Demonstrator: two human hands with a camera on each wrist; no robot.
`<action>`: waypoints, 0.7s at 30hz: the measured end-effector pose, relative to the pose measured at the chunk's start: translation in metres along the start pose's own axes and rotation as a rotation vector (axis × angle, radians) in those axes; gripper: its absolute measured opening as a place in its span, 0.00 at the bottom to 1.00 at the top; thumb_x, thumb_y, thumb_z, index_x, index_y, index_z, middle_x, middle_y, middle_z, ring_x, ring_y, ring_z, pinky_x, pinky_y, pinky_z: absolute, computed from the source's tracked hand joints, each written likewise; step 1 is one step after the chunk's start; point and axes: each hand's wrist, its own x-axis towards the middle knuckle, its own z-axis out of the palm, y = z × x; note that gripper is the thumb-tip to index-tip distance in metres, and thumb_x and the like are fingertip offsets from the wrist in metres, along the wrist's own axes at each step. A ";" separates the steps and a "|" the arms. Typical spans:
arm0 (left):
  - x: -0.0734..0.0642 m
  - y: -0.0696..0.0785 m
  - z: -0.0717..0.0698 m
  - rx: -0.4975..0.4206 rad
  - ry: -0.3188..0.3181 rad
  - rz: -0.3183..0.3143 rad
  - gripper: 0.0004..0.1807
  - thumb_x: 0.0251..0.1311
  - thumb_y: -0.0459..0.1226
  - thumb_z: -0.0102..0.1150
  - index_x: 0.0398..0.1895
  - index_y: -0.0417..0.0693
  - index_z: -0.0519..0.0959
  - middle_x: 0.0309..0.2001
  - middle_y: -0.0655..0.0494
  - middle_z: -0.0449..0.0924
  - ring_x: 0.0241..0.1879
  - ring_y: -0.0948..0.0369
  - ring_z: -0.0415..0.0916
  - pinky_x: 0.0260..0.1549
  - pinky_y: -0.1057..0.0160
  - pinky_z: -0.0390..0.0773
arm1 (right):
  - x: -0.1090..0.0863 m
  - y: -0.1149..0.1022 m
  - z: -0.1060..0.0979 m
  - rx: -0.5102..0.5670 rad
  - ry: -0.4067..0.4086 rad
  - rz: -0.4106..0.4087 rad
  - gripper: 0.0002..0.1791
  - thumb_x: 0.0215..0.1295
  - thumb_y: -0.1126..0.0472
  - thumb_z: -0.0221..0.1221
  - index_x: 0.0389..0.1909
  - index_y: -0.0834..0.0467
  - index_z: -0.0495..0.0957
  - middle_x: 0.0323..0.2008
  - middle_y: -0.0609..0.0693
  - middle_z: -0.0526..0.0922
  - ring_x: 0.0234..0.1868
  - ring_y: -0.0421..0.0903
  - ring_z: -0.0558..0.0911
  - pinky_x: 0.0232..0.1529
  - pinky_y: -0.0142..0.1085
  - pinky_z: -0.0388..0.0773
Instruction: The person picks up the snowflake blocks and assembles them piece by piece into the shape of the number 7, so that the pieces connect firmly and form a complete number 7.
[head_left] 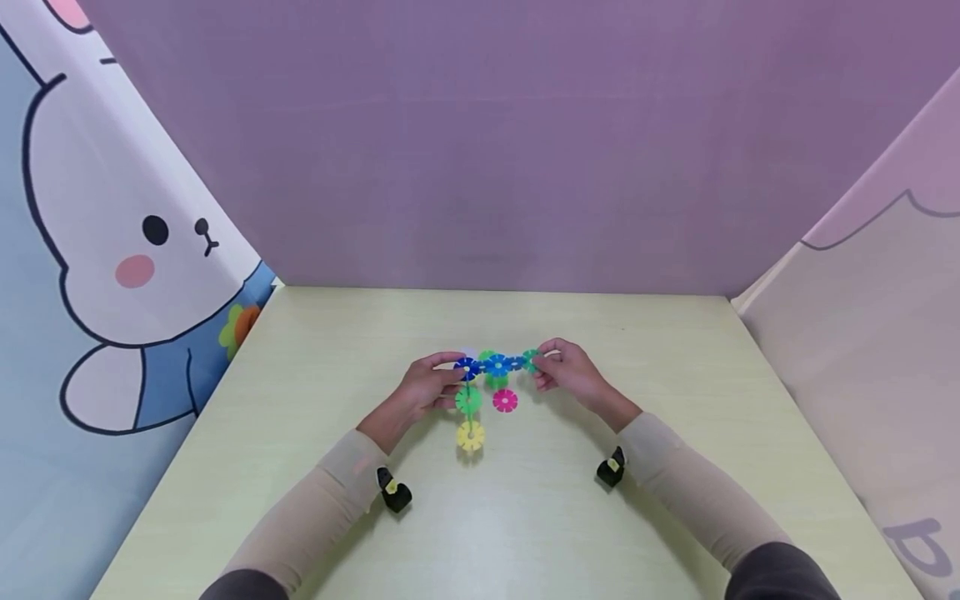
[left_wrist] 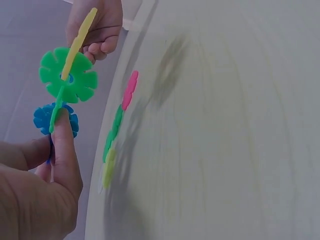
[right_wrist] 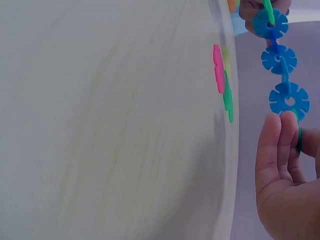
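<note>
Slotted plastic discs are joined into a chain (head_left: 498, 365) that spans my two hands above the table. My left hand (head_left: 426, 387) pinches the dark blue disc (head_left: 468, 369) at the chain's left end between thumb and fingers. From that end a branch with a green disc (head_left: 468, 401) and a yellow disc (head_left: 470, 437) comes toward me; the yellow one shows edge-on in the left wrist view. At the right end, my right hand (head_left: 576, 375) pinches a green disc (right_wrist: 299, 135), mostly hidden behind its fingers. Blue discs (right_wrist: 289, 101) link the middle.
Loose discs lie flat on the pale table (head_left: 540, 508) beneath the chain: a pink disc (head_left: 505, 401), green discs (left_wrist: 115, 125) and a yellow disc (left_wrist: 109, 170). A purple panel (head_left: 495, 167) stands behind, with printed panels left and right. Both wrists carry small black cameras.
</note>
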 end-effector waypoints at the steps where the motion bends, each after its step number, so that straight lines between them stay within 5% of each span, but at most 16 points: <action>1: -0.001 0.000 0.000 -0.001 0.004 -0.002 0.19 0.71 0.37 0.61 0.64 0.57 0.79 0.35 0.55 0.83 0.28 0.62 0.80 0.23 0.67 0.82 | 0.000 0.000 0.001 0.003 0.005 0.004 0.12 0.78 0.61 0.54 0.54 0.63 0.69 0.40 0.68 0.85 0.32 0.47 0.86 0.41 0.39 0.88; 15: 0.000 0.004 0.003 -0.015 0.026 -0.002 0.20 0.70 0.35 0.62 0.64 0.55 0.79 0.35 0.54 0.86 0.28 0.63 0.83 0.24 0.65 0.84 | 0.001 -0.012 0.008 0.053 0.061 -0.025 0.08 0.77 0.64 0.55 0.47 0.63 0.69 0.40 0.72 0.83 0.31 0.46 0.86 0.40 0.38 0.88; 21: 0.002 0.007 -0.001 0.023 0.013 -0.001 0.20 0.72 0.38 0.59 0.65 0.58 0.78 0.40 0.54 0.84 0.31 0.62 0.82 0.28 0.63 0.85 | 0.004 -0.013 0.012 0.087 0.079 -0.011 0.07 0.76 0.65 0.55 0.48 0.63 0.68 0.41 0.73 0.83 0.35 0.55 0.88 0.39 0.39 0.89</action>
